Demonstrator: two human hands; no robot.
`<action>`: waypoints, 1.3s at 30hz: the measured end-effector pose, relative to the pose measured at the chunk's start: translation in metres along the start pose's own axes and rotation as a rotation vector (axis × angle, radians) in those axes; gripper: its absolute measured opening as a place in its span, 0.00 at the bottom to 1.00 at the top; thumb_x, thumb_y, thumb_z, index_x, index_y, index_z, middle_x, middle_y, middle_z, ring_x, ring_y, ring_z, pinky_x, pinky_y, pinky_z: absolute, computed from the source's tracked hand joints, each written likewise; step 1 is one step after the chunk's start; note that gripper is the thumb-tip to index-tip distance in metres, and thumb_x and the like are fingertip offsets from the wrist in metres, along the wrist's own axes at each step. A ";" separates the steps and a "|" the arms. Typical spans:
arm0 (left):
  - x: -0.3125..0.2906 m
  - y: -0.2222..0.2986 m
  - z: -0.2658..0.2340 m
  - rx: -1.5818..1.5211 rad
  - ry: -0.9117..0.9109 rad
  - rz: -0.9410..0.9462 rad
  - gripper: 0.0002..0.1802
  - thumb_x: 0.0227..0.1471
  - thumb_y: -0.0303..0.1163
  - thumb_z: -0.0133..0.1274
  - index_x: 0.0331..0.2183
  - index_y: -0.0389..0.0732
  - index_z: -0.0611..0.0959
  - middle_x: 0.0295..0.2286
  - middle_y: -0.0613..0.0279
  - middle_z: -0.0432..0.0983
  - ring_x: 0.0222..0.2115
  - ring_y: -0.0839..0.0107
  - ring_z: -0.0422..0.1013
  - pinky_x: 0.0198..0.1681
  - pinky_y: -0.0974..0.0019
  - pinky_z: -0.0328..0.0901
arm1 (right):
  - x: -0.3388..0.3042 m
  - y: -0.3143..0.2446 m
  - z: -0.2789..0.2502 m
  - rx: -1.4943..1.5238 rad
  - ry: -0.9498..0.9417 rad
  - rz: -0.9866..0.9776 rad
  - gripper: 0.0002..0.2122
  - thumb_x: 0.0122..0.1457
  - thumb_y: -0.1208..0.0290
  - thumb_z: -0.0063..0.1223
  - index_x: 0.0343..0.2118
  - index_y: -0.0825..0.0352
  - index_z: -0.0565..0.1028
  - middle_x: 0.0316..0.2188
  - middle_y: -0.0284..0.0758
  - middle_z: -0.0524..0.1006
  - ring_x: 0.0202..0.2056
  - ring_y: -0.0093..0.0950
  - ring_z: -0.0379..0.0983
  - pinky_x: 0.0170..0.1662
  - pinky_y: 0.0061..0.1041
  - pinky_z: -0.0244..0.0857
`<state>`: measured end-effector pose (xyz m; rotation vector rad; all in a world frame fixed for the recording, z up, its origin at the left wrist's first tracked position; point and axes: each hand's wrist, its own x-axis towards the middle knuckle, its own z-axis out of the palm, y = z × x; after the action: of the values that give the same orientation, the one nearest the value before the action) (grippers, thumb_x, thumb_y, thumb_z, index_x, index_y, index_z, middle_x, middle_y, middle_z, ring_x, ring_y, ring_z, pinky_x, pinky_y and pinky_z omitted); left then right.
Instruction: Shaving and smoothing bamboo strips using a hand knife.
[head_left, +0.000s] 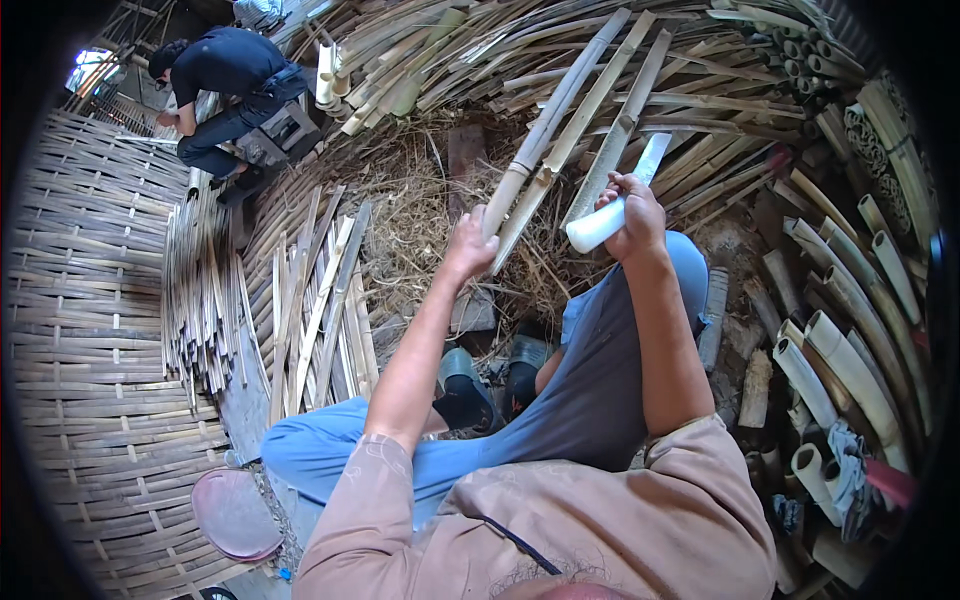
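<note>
My left hand [470, 246] is closed round the near end of a long split bamboo length [535, 145], which slants away to the far right. Beside it lies a second split length [577, 130] with its hollow side up, and a third [622, 130] rests a little further right. In my right hand [638, 212] is a knife with a thick white handle [597, 226] and a broad pale blade [653, 157]. The blade points up and away, apart from the bamboo in my left hand. My fingers partly hide the handle.
Shavings [410, 200] cover the ground ahead. Cut strips [325, 310] lie to the left, beside a woven bamboo panel [110, 330]. Bamboo tubes [850, 365] crowd the right side, and split lengths [480, 60] are heaped at the back. A person [235, 85] bends over at far left.
</note>
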<state>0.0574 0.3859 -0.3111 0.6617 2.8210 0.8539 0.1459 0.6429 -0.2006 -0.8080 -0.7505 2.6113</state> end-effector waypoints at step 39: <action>-0.268 -0.053 -0.302 -0.724 -0.172 -0.446 0.22 0.51 0.29 0.56 0.48 0.29 0.78 0.19 0.74 0.64 0.14 0.86 0.56 0.15 0.77 0.49 | -0.001 0.071 -0.037 -0.562 -0.218 0.364 0.03 0.61 0.75 0.48 0.33 0.69 0.70 0.18 0.31 0.69 0.15 0.24 0.67 0.20 0.25 0.68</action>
<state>0.2066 0.0777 -0.0916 -0.0014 2.1262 1.4866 0.1597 0.5991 -0.2659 -0.8748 -1.5790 2.8704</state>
